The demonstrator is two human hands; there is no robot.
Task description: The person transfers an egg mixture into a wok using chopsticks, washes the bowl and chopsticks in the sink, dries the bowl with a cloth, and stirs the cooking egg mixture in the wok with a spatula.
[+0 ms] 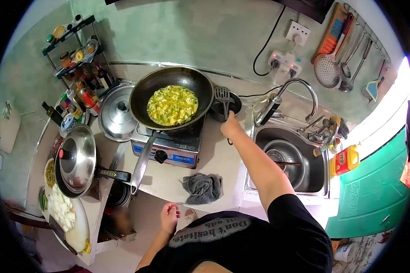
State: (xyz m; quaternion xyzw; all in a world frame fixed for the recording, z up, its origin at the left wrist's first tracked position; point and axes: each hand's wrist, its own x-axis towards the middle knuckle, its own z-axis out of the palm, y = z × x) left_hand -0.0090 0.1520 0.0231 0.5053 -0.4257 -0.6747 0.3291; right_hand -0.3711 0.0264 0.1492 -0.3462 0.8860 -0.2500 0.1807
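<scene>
My right hand is closed round the handle of a slotted spatula. The spatula's head is raised over a small dark pot, beside the wok's right rim. Chopped egg mixed with green bits lies in the wok. The wok sits on a portable gas stove, its long metal handle pointing toward me. At the counter's front edge my left hand hangs low, fingers loosely bent and nothing visible in them. A grey cloth lies crumpled on the counter nearby.
A metal lid lies left of the stove. Farther left are a lidded pan and a cutting board with white chunks and a knife. A sink holding a metal bowl is right. Utensils hang on the wall.
</scene>
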